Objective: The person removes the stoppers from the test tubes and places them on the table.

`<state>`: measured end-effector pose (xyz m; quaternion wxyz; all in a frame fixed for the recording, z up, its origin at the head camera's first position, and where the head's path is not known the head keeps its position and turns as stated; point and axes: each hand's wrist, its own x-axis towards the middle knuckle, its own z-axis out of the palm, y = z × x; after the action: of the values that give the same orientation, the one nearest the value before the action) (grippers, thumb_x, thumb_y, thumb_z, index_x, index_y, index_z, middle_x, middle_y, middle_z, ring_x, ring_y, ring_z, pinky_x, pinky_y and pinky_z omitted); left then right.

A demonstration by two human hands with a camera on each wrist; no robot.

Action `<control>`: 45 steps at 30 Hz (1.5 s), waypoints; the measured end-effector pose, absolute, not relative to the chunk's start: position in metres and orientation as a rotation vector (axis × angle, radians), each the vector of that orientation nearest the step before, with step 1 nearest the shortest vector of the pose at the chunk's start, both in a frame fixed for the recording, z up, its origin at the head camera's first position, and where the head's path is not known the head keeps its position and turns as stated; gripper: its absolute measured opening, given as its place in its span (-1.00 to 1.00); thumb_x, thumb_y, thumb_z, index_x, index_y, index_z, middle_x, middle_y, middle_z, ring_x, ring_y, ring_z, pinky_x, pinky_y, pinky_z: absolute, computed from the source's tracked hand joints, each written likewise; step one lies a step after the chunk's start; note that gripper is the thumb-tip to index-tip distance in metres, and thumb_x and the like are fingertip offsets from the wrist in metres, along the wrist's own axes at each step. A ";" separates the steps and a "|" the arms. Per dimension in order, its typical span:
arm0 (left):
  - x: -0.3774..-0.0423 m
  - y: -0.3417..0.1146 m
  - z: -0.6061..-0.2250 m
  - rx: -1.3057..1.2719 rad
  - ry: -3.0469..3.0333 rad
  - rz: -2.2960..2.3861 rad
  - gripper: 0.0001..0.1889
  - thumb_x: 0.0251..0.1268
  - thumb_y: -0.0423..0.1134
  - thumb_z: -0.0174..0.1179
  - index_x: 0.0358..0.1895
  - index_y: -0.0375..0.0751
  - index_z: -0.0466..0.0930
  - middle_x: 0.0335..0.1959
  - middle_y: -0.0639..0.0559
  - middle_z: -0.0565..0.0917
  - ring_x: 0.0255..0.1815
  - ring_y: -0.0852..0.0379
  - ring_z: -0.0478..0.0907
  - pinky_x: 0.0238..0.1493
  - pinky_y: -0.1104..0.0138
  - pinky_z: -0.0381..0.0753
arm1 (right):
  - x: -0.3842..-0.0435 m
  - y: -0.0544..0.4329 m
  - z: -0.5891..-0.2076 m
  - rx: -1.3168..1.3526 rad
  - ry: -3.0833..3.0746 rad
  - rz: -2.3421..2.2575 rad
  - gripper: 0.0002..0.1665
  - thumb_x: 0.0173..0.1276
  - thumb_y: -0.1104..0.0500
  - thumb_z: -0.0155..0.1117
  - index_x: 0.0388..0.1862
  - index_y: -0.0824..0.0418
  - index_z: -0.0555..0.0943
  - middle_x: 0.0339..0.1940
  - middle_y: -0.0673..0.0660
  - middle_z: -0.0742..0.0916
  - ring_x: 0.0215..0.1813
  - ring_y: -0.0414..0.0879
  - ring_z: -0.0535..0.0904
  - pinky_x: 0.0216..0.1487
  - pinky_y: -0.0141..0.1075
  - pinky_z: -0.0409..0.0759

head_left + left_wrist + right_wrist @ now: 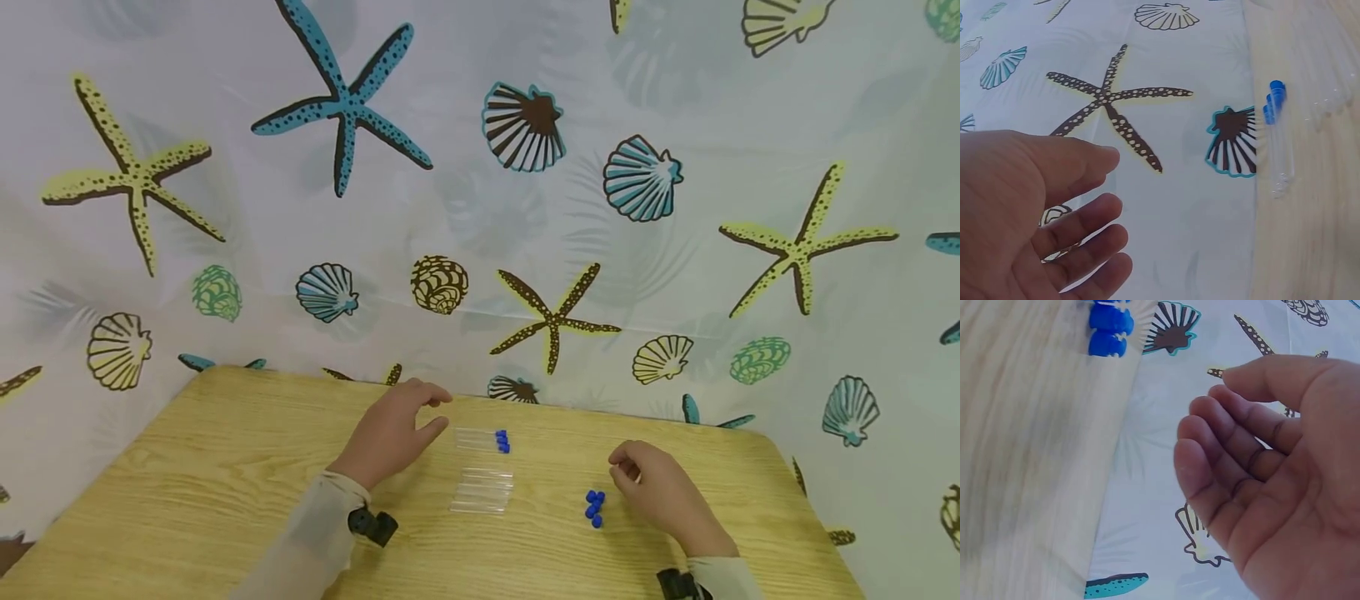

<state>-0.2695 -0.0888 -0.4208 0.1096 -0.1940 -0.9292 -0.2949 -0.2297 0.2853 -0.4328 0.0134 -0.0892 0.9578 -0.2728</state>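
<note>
Head view: left hand (390, 433), fingers relaxed and empty, is beside blue-capped tubes (483, 439); right hand (660, 493), loosely curled and empty, is near loose blue caps (593, 507). Uncapped tubes (483, 490) lie between the hands on the table (225, 475).

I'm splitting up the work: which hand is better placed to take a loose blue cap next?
Right hand, probably: it's empty beside the loose caps; the left hand is beyond the clear tubes.

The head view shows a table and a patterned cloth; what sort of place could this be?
Probably an indoor tabletop workspace, perhaps arranged for recording: a seashell-patterned cloth backs a wood-grain table, where clear tubes and loose blue caps lie.
</note>
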 end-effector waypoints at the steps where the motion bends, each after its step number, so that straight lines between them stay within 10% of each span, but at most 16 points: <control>1: -0.269 -0.090 -0.419 -0.574 -2.715 -0.865 -0.68 0.42 -0.15 0.36 0.18 -0.05 0.68 0.06 0.03 0.67 0.09 0.01 0.63 0.14 0.04 0.64 | -0.230 0.285 -0.431 -0.284 2.993 -0.849 -0.90 0.52 0.25 0.29 -0.06 0.19 0.70 -0.29 -0.08 0.67 -0.24 -0.24 0.57 -0.16 -0.22 0.63; 45: -0.310 -0.076 -0.486 -0.693 -3.001 -0.753 -0.89 0.44 -0.23 0.32 -0.07 0.01 0.77 -0.27 0.21 0.64 -0.26 0.22 0.53 -0.07 0.20 0.62 | -0.243 0.264 -0.454 -0.333 2.952 -0.837 -0.83 0.50 0.20 0.33 0.02 0.17 0.68 -0.14 -0.04 0.66 -0.11 -0.14 0.58 -0.03 -0.11 0.64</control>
<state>-0.3095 -0.0761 -0.4855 -0.0147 -0.2184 -0.9464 -0.2374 -0.2431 0.2641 -0.4537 0.0276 -0.1077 0.9561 -0.2711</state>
